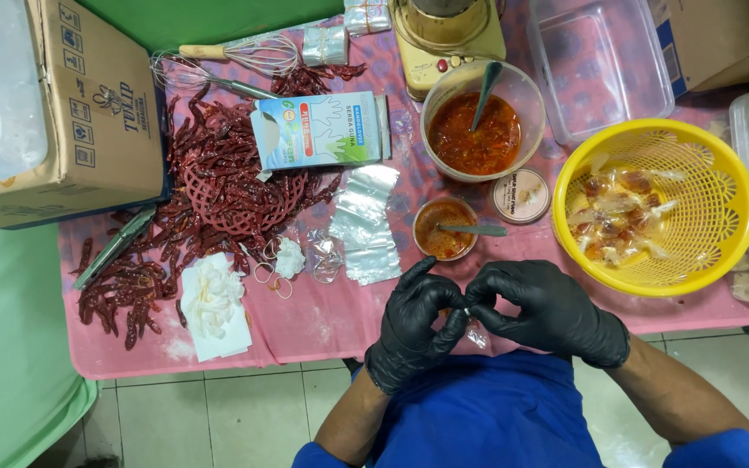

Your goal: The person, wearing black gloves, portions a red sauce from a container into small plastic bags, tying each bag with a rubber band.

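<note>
Fingers of both black-gloved hands, left hand (413, 334) and right hand (548, 314), pinch a small clear plastic sachet (476, 332) shut above the pink counter (322, 321). Sealing seems underway; tightening its neck needs a firm, steady grip.

Both hands wear black gloves and meet at the near edge of the pink surface (322, 321). The left hand (413, 325) and the right hand (548, 312) pinch a small clear plastic packet (477, 334) between their fingertips. Just beyond them stands a small bowl of red sauce (442, 230) with a spoon. A yellow basket (721, 199) of tied packets sits to the right, dried red chillies (192, 165) to the left
</note>
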